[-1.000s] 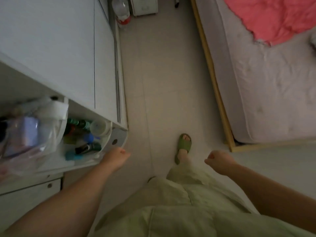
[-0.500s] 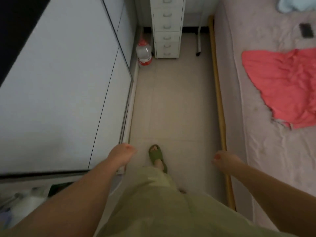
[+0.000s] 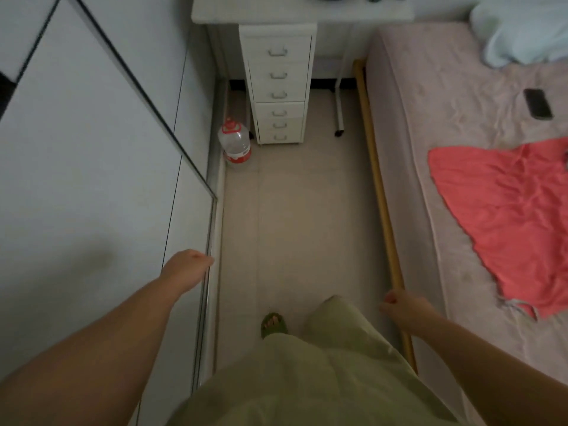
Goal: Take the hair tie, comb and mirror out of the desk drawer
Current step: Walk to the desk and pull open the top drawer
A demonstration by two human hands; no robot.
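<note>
Left hand (image 3: 187,265) and right hand (image 3: 402,309) idle, loosely curled, holding nothing; drawers (image 3: 278,87) under desk (image 3: 301,13) at far end of aisle, all closed, bottle (image 3: 235,142) beside them

L hand (image 3: 188,265), R hand (image 3: 403,309) loosely curled, empty

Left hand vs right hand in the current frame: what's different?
The left hand sits by the edge of the white wardrobe; the right hand overlaps the wooden bed rail. The left hand is higher in frame, the right hand lower, nearer the body. The left hand shows mostly its back; the right hand shows curled fingers. Both hold nothing.
</note>
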